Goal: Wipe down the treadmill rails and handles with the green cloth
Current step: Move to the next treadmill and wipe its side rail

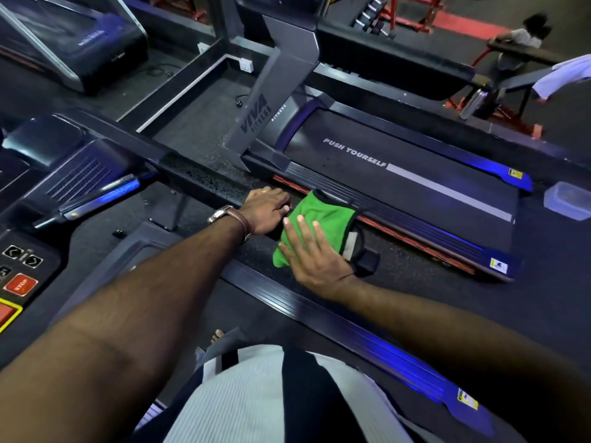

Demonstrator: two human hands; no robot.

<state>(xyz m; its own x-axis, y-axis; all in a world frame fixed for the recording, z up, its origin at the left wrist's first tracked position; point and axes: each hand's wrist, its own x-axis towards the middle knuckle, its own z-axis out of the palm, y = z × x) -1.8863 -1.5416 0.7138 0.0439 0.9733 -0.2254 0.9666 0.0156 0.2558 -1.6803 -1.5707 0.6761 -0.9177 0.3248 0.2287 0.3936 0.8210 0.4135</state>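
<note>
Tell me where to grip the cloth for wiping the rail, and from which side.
Probably take the cloth at its middle, from above: it lies draped over the rail, so fingers and thumb can wrap both hanging sides. The right hand only presses flat on it.

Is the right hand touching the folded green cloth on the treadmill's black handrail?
Touching. The head view shows the right hand lying flat on the green cloth, straight fingers pressing it onto the black handrail.

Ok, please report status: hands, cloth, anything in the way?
Left hand grips rail. Right hand flat, pressing green cloth on rail. Nothing seen in the way.
</note>
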